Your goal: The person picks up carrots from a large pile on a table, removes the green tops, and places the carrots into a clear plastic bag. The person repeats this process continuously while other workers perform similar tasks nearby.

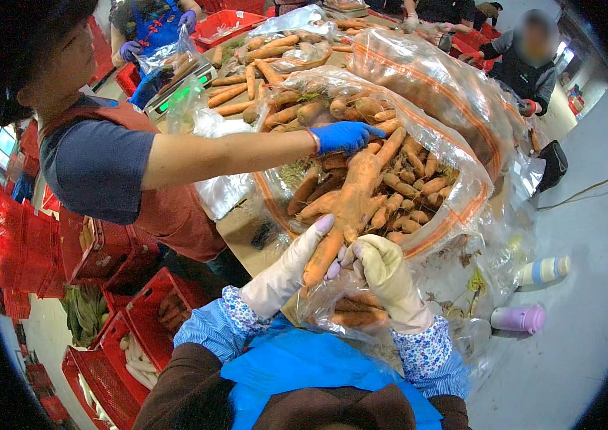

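A large forked carrot [360,183] with several branching roots is raised over an open clear plastic bag [468,215] full of carrots. My left hand [301,258], in a pale rubber glove with lilac fingertips, grips its near end. Close by that end, my right hand [384,274] in a matching glove has its fingers bent together; whether something is pinched in them is hidden. A co-worker's blue-gloved hand [344,137] reaches in from the left, a finger at the carrot's far branches. Below my hands, more carrots [355,312] lie under clear plastic.
Another full plastic bag [427,80] stands behind. Beyond the co-worker is a scale [183,94] with a lit display. Red crates [143,317] stack at left, some with white radishes [137,360]. A purple flask [519,319] and a striped bottle [544,270] are at right.
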